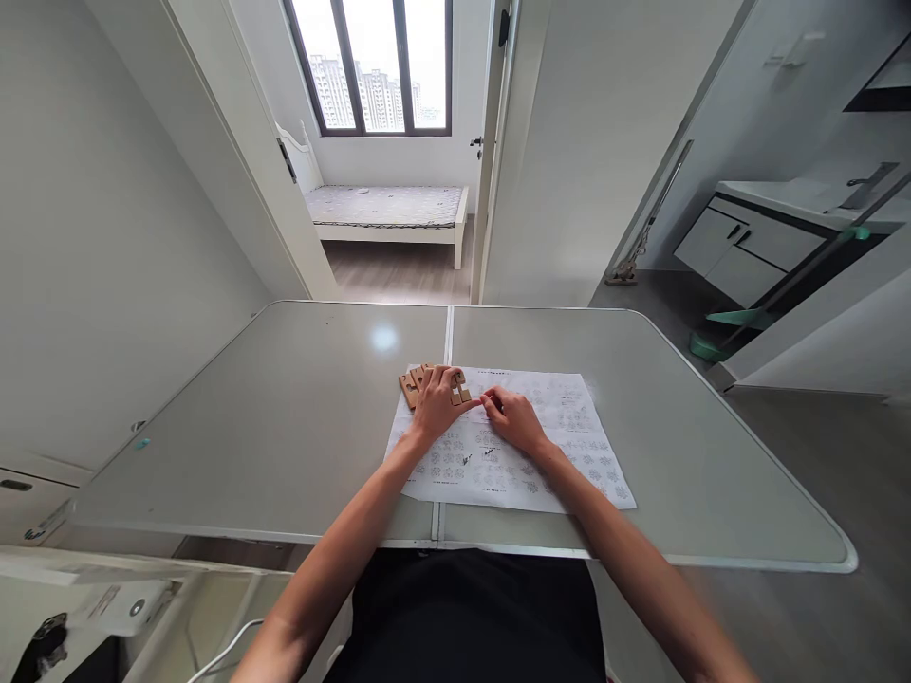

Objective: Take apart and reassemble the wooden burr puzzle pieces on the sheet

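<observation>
Several brown wooden puzzle pieces (411,384) lie in a cluster at the far left corner of a white instruction sheet (569,446) printed with small diagrams. My left hand (436,403) rests on top of the cluster, fingers curled over the pieces. My right hand (513,417) lies on the sheet just to the right, its fingertips pinched together close to the left hand's fingers. What, if anything, the pinch holds is too small to see.
The sheet lies on a grey folding table (285,427) with a centre seam. Beyond it an open doorway shows a bed (388,213) under a window. A cabinet (747,251) and a green mop (718,332) stand at the right.
</observation>
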Action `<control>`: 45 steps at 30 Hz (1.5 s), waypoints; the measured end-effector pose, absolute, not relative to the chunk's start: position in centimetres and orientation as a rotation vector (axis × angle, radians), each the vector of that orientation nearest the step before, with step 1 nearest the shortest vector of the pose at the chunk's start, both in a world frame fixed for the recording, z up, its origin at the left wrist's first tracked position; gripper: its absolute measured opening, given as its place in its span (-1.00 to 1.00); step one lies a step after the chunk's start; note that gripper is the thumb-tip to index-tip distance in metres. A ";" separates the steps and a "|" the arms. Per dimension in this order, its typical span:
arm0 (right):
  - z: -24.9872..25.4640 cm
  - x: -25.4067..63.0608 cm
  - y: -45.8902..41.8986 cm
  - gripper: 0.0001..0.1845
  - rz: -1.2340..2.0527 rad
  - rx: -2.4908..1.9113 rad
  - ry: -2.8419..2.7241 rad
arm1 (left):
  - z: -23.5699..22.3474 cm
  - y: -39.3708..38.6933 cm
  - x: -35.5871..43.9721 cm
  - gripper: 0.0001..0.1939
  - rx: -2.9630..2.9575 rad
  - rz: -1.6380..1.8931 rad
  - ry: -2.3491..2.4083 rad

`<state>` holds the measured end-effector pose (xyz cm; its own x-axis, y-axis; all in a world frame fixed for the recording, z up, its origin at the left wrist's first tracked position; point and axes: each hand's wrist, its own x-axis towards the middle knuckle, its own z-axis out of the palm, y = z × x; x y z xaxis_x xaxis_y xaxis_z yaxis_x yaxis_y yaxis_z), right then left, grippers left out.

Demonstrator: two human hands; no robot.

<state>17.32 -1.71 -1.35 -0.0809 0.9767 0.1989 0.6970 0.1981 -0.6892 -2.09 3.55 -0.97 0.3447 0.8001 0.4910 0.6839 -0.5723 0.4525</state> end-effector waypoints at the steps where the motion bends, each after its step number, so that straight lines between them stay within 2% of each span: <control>1: -1.3 17.3 -1.7 -0.69 0.559 -1.558 -1.835 | -1.0 3.5 -2.1 -0.44 2.455 1.006 1.316; 6: -1.5 17.2 -1.7 -0.77 0.535 -1.532 -1.827 | -1.5 3.6 -2.1 -0.42 2.505 0.902 1.229; 15: -2.5 17.4 -1.3 -0.79 0.506 -1.576 -1.802 | -1.6 3.7 -2.6 -0.07 2.451 0.847 1.107; 20: -2.5 17.4 -1.2 -0.81 0.522 -1.514 -1.764 | -0.5 3.6 -3.3 -0.06 2.496 0.853 1.071; 22: -2.5 17.4 -1.1 -0.82 0.525 -1.498 -1.745 | 0.1 3.5 -3.5 -0.10 2.541 0.889 1.159; 25: -2.6 17.5 -1.1 -0.81 0.537 -1.493 -1.733 | 0.8 3.4 -3.7 -0.32 2.564 0.846 1.242; 29: -2.7 17.5 -1.2 -0.81 0.548 -1.480 -1.732 | 0.7 3.2 -3.7 -0.52 2.599 0.667 1.143; 34: -2.3 17.5 -1.3 -0.80 0.581 -1.463 -1.743 | 0.1 3.0 -3.1 -0.72 2.651 0.688 1.088; 45: -2.7 17.6 -1.0 -0.72 0.583 -1.419 -1.638 | -1.1 3.1 -2.1 -0.74 2.629 0.776 1.305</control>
<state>17.60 -1.04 -2.75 0.0257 0.9524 0.3038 0.5460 0.2412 -0.8023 -2.07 3.12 -1.08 0.5013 0.7693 0.3962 0.7153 -0.6260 0.3105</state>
